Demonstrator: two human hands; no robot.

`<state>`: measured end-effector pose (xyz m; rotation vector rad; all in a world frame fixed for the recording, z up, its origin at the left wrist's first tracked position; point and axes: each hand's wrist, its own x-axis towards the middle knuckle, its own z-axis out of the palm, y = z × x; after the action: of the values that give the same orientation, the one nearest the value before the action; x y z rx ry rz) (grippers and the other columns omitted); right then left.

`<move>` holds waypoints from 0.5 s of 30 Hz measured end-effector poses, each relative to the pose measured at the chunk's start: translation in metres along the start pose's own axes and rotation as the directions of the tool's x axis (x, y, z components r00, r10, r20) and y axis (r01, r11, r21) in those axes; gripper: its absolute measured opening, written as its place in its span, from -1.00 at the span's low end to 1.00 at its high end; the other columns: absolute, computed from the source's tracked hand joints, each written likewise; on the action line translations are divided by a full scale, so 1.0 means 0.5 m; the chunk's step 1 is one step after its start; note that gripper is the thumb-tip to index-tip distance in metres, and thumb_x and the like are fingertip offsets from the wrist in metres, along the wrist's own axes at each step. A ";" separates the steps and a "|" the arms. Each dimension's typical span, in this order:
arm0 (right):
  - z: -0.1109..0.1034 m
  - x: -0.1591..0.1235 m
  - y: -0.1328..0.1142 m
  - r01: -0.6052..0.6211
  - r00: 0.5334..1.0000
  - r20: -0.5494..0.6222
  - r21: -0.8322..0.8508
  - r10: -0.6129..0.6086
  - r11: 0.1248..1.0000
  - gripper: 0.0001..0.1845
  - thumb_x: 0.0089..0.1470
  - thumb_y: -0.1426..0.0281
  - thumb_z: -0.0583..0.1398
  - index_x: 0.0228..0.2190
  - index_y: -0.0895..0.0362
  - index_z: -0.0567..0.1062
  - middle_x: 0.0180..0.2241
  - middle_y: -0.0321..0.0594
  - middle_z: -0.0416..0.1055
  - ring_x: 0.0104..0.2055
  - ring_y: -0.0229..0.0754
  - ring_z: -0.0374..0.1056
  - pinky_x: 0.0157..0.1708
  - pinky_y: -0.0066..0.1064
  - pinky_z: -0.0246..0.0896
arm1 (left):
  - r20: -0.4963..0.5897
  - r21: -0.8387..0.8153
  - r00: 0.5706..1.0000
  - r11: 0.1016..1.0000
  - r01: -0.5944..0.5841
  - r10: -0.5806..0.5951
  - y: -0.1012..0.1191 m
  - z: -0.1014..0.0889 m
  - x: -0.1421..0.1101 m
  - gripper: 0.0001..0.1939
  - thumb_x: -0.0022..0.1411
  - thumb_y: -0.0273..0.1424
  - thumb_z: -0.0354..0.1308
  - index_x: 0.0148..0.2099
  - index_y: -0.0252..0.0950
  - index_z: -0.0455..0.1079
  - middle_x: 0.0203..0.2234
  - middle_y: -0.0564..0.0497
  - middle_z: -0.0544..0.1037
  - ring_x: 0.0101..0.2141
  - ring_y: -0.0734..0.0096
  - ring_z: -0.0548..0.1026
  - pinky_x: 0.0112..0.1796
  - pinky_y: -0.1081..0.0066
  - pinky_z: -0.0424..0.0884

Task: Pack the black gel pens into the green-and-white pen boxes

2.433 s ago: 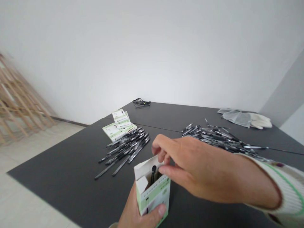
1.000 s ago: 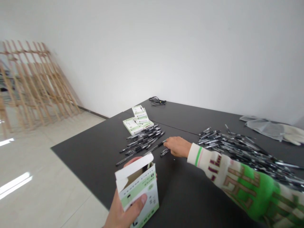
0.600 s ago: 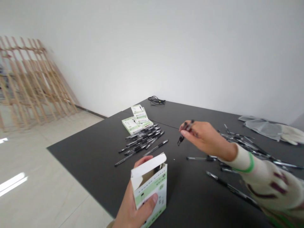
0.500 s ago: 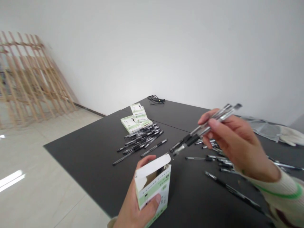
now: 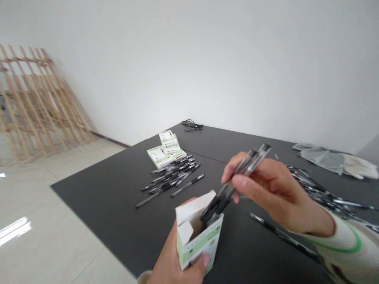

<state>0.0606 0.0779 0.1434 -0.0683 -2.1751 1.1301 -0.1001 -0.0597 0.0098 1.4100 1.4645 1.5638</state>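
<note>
Black table (image 5: 100, 189) carries pens (image 5: 174, 175), boxes (image 5: 167, 150), cable (image 5: 192, 125), gloves (image 5: 357, 166).

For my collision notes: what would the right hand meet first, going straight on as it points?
Probably the open box: the pens in the right hand slant down at its mouth, though how deep their tips sit is unclear.

Blk cable (image 5: 192, 126) nr wall (image 5: 189, 63), white glove (image 5: 359, 165) + sheer grey pcs (image 5: 322, 159) (type unclear), wooden slats (image 5: 44, 106) on pale flr (image 5: 74, 181).

Box (image 5: 204, 245), lower centre: white, pale green bands
Pens (image 5: 218, 200): black and clear
Tabletop (image 5: 112, 193): charcoal (nearly black)
Cuff (image 5: 345, 232), lower right: cream, green-striped
</note>
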 end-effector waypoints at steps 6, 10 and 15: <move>0.004 0.013 -0.010 -0.068 0.936 0.339 -0.101 0.098 0.993 -0.76 0.15 0.47 0.22 -0.11 0.17 0.47 -0.25 -0.23 0.47 -0.31 -0.29 0.35 -0.30 -0.48 0.29 | 0.072 -0.048 0.997 0.998 -0.038 0.041 0.017 0.014 0.017 -0.23 0.04 -0.32 0.26 0.27 -0.17 0.08 0.10 -0.12 0.42 0.07 -0.02 0.41 0.09 0.12 0.32; -0.001 0.012 -0.018 -0.147 0.956 0.228 -0.174 0.185 0.974 -0.65 0.05 0.34 0.31 -0.09 0.07 0.49 -0.36 -0.33 0.42 -0.40 -0.31 0.28 -0.48 -0.54 0.20 | -0.012 -0.197 0.998 0.979 0.058 -0.062 0.009 0.031 0.014 -0.21 0.02 -0.14 0.28 0.25 -0.20 0.12 0.07 -0.17 0.43 0.07 -0.09 0.40 0.05 0.11 0.35; -0.005 0.008 -0.015 -0.126 0.973 0.152 -0.271 0.172 0.954 -0.89 0.16 0.49 0.18 -0.34 0.14 0.54 -0.45 -0.34 0.42 -0.44 -0.35 0.27 -0.46 -0.54 0.14 | -0.053 -0.309 0.988 0.943 0.120 -0.143 0.005 0.027 0.006 -0.12 -0.03 -0.11 0.33 0.26 -0.23 0.07 0.10 -0.20 0.40 0.06 -0.07 0.42 0.02 0.16 0.38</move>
<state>0.0611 0.0763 0.1521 -0.2627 -2.5017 0.9547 -0.0876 -0.0529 0.0110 1.0648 1.2634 1.6880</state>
